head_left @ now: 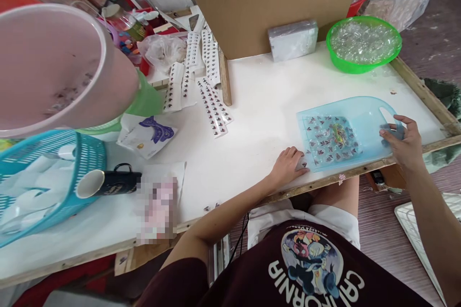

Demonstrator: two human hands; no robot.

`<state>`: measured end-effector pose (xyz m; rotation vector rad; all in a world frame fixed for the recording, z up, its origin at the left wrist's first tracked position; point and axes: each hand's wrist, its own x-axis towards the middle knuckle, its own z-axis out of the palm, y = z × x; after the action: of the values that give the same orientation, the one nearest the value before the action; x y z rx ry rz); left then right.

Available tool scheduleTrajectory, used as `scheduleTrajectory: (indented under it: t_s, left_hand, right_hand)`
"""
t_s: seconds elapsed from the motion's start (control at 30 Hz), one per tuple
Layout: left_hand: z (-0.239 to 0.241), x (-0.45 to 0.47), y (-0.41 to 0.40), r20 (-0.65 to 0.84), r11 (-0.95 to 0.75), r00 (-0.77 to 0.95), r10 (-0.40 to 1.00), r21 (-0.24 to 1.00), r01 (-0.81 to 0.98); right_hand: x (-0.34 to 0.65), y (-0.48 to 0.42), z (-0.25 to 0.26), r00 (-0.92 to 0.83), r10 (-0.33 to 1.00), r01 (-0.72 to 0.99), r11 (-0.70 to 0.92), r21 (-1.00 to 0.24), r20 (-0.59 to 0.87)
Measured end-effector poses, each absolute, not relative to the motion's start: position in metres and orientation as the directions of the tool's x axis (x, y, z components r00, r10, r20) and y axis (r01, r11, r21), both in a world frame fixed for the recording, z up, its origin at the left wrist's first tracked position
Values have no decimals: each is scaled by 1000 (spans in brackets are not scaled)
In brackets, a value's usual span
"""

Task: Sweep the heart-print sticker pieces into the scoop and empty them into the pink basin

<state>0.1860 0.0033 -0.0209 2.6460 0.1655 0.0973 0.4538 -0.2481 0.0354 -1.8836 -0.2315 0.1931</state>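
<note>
A translucent light-blue plastic board (370, 124) with a handle hole lies at the table's front right. My right hand (405, 141) grips its handle end, fingers wrapped through and round the hole. Small clear pieces with dark prints (324, 141) are spread over the board's left part, around a small yellow-green and red patch (340, 135). At the board's left edge, my left hand (288, 168) rests on the table with its fingers closed. Between thumb and fingers shows a small clear piece (301, 162), partly hidden.
A green bowl of clear pieces (363, 45) and a wrapped white block (293, 41) stand at the back. Sticker sheets (214, 105) lie left of centre. Farther left are a dark mug (124, 182), a blue basket (90, 153) and a pink tub (118, 76).
</note>
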Motion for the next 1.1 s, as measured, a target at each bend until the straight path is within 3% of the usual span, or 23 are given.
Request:
scheduleTrajectory:
  t_s: [0.13,0.33,0.47,0.7,0.87,1.1]
  left_hand:
    - [-26,189,7,81,-841,982,168,531,101]
    - [-15,190,22,180,-771,925,336,617,160]
    - [7,200,27,325,-659,852,411,751,32]
    - [35,186,46,316,-498,748,584,867,22]
    - [37,122,63,398,-496,511,761,866,63]
    - [6,21,47,278,-378,334,901,881,284]
  right_hand:
    - [460,-256,31,971,237,78,-275,-958,11]
    - [452,-250,22,980,198,41,-213,-976,-2]
    - [435,-230,10,981,179,-57,-113,-992,-76]
    - [405,-189,15,970,224,-99,-1,-995,-97]
    - [409,-128,63,941,338,-55,66,-996,-30]
    - [395,46,192,840,529,61,134,-989,123]
